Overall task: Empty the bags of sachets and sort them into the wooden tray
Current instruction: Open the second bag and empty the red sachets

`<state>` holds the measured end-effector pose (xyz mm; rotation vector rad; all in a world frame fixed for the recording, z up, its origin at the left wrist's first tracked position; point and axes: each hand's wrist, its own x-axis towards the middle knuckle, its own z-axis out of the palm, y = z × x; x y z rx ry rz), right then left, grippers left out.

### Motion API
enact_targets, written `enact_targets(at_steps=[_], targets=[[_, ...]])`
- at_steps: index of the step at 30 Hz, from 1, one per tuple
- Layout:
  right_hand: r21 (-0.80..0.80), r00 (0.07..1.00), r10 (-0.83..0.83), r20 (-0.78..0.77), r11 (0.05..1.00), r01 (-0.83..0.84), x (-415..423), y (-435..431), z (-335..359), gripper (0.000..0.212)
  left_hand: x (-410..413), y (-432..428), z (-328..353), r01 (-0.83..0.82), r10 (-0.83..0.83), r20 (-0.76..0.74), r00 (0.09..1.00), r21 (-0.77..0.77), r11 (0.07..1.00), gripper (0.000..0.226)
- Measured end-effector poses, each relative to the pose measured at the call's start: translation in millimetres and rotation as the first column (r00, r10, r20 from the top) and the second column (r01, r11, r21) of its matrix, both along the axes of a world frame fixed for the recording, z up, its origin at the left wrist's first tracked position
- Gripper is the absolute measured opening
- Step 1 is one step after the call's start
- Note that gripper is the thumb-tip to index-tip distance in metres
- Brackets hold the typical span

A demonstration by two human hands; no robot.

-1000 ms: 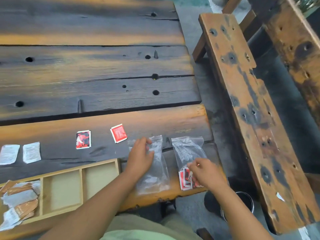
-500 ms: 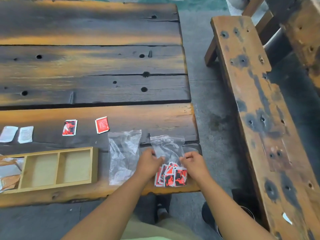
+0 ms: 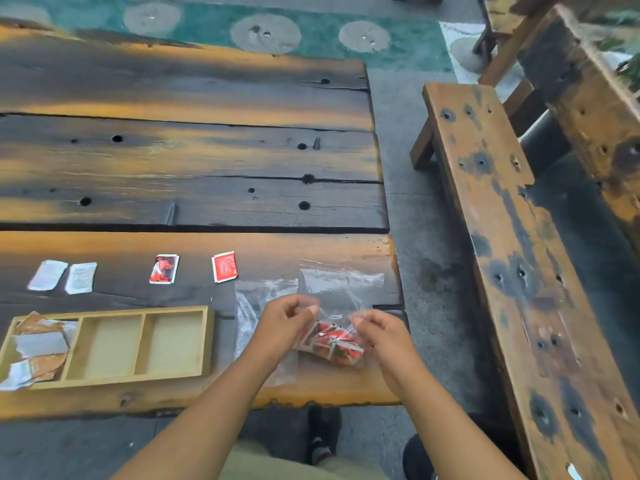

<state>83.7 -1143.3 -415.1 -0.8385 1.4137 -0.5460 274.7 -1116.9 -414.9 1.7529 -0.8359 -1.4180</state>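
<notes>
A clear plastic bag [image 3: 341, 292] holding several red sachets [image 3: 330, 341] is lifted slightly over the table's near edge. My left hand [image 3: 284, 322] pinches its left side and my right hand [image 3: 375, 329] pinches its right side. A second clear bag [image 3: 254, 317] lies flat and empty just left of it, partly under my left hand. The wooden tray [image 3: 207, 337] sits at the near left with three compartments; the leftmost holds orange and white sachets [image 3: 38, 351], the other two hold nothing.
On the table [image 3: 194, 161] behind the tray lie two white sachets [image 3: 62, 276], a red-and-black sachet [image 3: 165, 269] and a red sachet [image 3: 225, 267]. A wooden bench [image 3: 512, 258] runs along the right, across a gap of floor.
Both hands have closed on the bag of red sachets and raised it a little off the table. The left hand left the empty bag a second ago. The camera has tilted up.
</notes>
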Motion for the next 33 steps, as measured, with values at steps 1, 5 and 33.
enact_targets(at_steps=[1, 5, 33], targets=[[0.023, 0.999, -0.027, 0.039, 0.999, 0.026, 9.0, 0.4, 4.7, 0.012, 8.6, -0.5, 4.8, 0.012, -0.012, -0.003, 1.0, -0.018, 1.0, 0.009], [0.083, 0.976, -0.12, 0.182, 0.991, 0.107, 61.3, 3.3, 21.5, 0.01, 56.2, 5.0, 14.8, 0.051, -0.049, 0.023, 0.999, -0.084, 0.995, 0.007], [-0.21, 0.514, 0.439, -0.737, 0.574, -0.791, 327.0, 46.7, 122.7, 0.024, 326.8, 119.0, 55.4, 0.241, -0.262, -0.112, 0.959, -0.174, 0.955, 0.017]])
